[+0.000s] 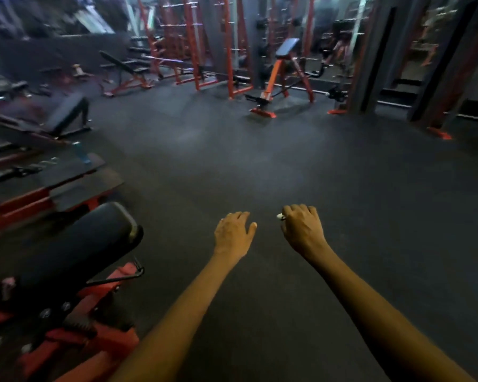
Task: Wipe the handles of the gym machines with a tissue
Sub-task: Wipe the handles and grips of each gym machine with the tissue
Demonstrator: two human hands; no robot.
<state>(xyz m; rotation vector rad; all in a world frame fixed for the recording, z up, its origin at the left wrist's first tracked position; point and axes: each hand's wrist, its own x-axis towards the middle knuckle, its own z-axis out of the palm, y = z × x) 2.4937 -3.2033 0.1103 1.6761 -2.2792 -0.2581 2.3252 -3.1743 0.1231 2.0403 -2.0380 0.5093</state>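
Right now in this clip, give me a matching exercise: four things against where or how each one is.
Things:
1. left hand
2. right hand
3. black padded bench
4. blue bottle

States:
A. curled around a small white tissue
B. standing on a dark platform at far left
C. holding nothing, fingers loosely bent
D. lower left, on a red frame

Pairs: 1-C, 2-A, 3-D, 4-B

Both forearms extend forward over the floor [260,166], left hand [233,234] beside right hand [301,230]; a padded bench [75,249] lies near left, racks [204,51] stand far ahead, an inclined bench [284,70] right of them.
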